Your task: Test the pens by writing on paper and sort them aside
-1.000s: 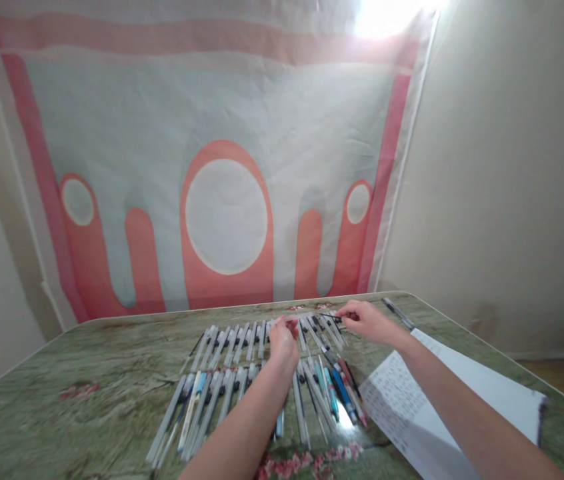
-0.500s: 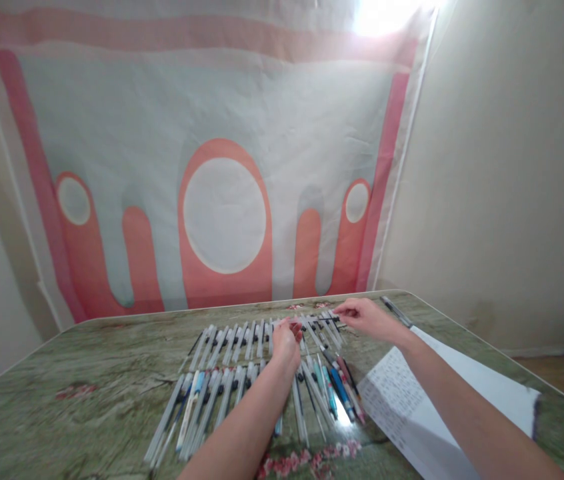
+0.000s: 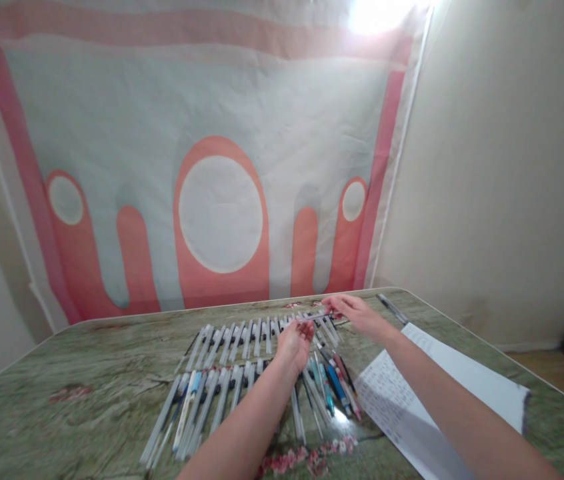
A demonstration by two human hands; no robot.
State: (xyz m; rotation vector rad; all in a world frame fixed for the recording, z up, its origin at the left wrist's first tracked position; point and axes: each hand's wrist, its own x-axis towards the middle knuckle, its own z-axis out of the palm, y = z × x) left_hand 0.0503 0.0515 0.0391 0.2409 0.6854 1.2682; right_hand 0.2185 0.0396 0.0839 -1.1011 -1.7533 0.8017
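**Slim pen spans two hands**

The slim pen (image 3: 316, 317) is above the far row of pens (image 3: 235, 343), narrowly pinched by left hand (image 3: 296, 343) and right hand (image 3: 355, 315). Nearer lies another row (image 3: 202, 413); written paper (image 3: 392, 393) sits right.

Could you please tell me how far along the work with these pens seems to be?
Looks done: most pens lie in two rows, a far row and a near row. In hand: a slim item at the fingers of the left hand and right hand. Possibly left: the bunched coloured pens beside the paper, though the picture cannot settle that.
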